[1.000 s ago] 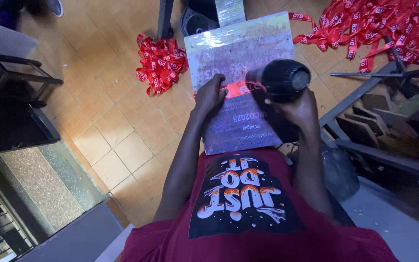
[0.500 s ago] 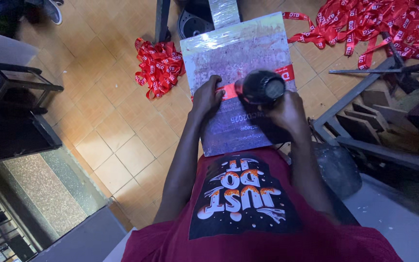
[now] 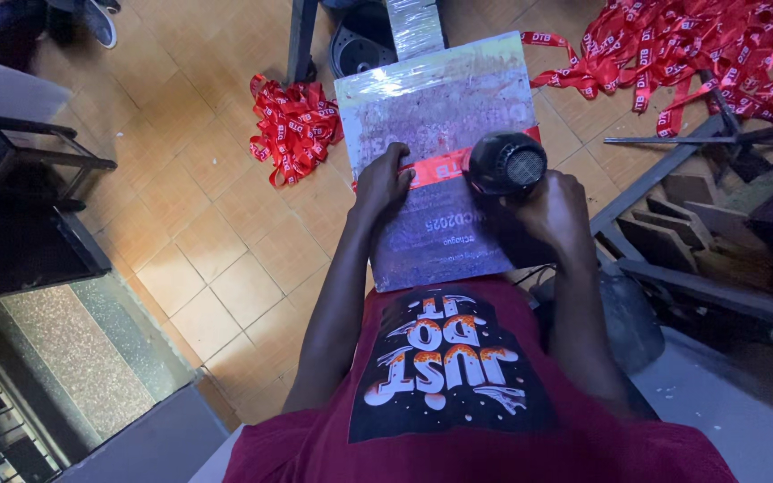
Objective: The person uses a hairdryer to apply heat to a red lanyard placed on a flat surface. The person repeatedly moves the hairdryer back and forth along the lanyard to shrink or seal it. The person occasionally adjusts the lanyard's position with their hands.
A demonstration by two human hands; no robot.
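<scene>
Here the flat plastic-wrapped printed board (image 3: 445, 152) lies across the person's lap, its far edge over the tiled floor (image 3: 190, 250). The left hand (image 3: 382, 183) presses flat on a red ribbon strip (image 3: 436, 168) crossing the board's middle, fingers spread narrow. The right hand (image 3: 552, 210) is closed around a black round-nosed heat blower (image 3: 505, 163), just right of that hand. Judging from this, keeping the nozzle clear of the fingers and the strip taut matters. 2 heaps of red ribbons (image 3: 293, 125) lie beyond the board.
</scene>
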